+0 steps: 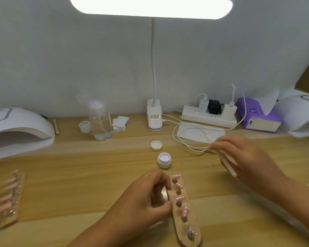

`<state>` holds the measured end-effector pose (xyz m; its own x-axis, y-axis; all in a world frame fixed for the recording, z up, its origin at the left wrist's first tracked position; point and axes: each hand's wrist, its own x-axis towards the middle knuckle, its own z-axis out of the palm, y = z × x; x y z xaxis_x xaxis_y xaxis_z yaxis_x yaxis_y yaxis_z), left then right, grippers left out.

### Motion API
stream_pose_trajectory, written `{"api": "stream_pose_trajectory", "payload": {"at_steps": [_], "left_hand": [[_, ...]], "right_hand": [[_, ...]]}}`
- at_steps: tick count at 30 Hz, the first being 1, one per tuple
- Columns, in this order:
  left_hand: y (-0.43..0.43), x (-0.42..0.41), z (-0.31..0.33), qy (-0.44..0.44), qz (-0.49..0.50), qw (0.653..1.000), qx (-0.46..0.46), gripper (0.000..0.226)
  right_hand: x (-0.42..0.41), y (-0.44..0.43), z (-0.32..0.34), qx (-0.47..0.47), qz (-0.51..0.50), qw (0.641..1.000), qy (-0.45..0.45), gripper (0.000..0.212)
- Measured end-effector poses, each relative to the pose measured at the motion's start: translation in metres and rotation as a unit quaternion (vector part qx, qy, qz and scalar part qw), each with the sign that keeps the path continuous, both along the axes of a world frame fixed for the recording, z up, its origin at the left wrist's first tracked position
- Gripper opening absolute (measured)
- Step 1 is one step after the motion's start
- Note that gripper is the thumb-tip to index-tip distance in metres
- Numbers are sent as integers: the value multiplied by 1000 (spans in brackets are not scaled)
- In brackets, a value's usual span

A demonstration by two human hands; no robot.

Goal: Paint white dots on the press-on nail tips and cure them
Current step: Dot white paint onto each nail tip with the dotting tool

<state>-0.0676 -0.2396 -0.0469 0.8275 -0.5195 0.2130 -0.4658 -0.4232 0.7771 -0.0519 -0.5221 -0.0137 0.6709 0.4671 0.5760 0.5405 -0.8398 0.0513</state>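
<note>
Left hand (150, 198) rests at the near middle of the table (96, 157). Its fingers are curled, with thumb and fingertips pinching the left long edge of the holder strip (180, 227). That strip lies roughly along the 12-to-6 o'clock line in front of the person. It carries a row of pink nail tips (185, 212) on small pegs, and the tips already show white dots.

At about 2 o'clock from the strip, the right hand (246, 157) is closed round a thin white dotting tool (225, 162), held lifted above the table. The view is too blurred to tell which end is the working one. An open jar (164, 159) stands just beyond the strip at 12 o'clock, with its lid (156, 145) further out. The curing lamp (20, 131) sits well apart at 10 o'clock. A second strip (11, 198) of plain pink tips lies at 9 o'clock.

The strip looks light and stiff, so it would probably skate on the smooth wood unless pinned, as it is here. The best hold is likely the bare edges or the rounded near end, never the tips. The dots are presumably wet gel and would smear at a touch. The tips themselves look thin and perched, and might twist or pop off their pegs if knocked. Carrying the strip level to the lamp seems wise.
</note>
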Motion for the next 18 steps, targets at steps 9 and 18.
{"api": "stream_pose_trajectory", "payload": {"at_steps": [9, 18], "left_hand": [[6, 2, -3, 44, -1, 999, -1, 43], [5, 3, 2, 12, -22, 998, 60, 79]], "right_hand": [[-3, 15, -16, -166, 58, 979, 104, 65], [-67, 17, 0, 57, -4, 940, 336, 22]]}}
